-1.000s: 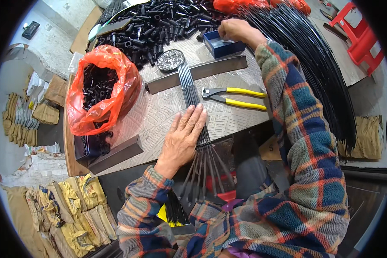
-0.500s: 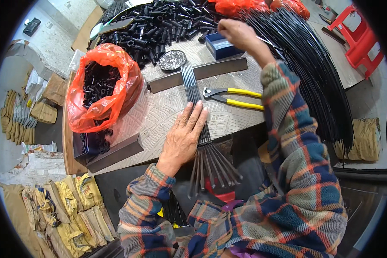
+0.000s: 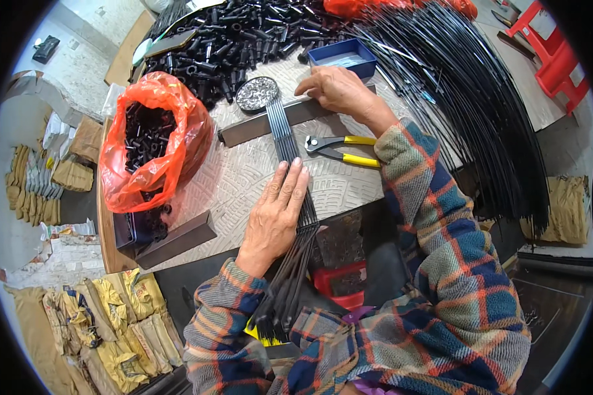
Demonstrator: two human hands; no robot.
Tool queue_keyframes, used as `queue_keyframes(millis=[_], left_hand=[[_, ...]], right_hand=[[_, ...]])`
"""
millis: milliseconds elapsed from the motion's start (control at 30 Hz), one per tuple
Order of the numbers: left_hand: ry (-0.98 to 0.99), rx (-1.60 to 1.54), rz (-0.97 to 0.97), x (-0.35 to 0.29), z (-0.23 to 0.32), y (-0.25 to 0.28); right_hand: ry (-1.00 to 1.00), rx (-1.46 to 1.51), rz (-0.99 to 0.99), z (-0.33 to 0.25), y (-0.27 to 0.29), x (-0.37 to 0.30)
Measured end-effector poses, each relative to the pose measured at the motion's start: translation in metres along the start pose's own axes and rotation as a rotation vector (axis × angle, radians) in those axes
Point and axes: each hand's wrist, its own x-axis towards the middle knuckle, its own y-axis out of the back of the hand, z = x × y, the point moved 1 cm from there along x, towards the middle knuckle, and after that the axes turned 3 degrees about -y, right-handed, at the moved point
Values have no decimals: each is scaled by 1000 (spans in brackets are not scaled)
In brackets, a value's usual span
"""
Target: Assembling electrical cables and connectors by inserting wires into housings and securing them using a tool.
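Note:
My left hand (image 3: 271, 214) lies flat, its straight fingers resting on a row of thin dark rods (image 3: 281, 131). Side by side, the rods cross a grey metal bar (image 3: 247, 130) and reach the rim of a round dish (image 3: 257, 94) of silvery, glittering material. Below the hand their loose ends bunch together past the table edge. My right hand (image 3: 344, 94) hovers over the bar's right part, fingers curled and tips pressed together; whatever they hold is too small to make out. Just beyond it sits a blue box (image 3: 361, 56). Yellow-handled pincers (image 3: 341, 150) lie nearer me.
An orange-red plastic bag (image 3: 194, 141) of small black parts stands at the left, near an angled metal piece (image 3: 178, 241). Black tubular parts (image 3: 234, 43) pile up at the back. Long black rods (image 3: 468, 99) cover the right side. A red stool (image 3: 557, 56) stands beyond.
My right hand has come from above the blue box toward me and left, over the bar. The rods' loose ends, fanned out before, have swung left and bunched together.

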Motion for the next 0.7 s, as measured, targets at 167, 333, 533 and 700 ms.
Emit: queue_keyframes(millis=[167, 333, 533, 700], left_hand=[[-15, 51, -7, 1, -1, -7], [-12, 84, -22, 2, -1, -5], [-2, -36, -15, 8, 8, 6], [-21, -7, -14, 6, 5, 0]], right_hand=[[-51, 23, -34, 0, 1, -1], [-29, 18, -33, 2, -2, 1], [-33, -5, -58, 4, 4, -1], [-22, -11, -37, 6, -2, -1]])
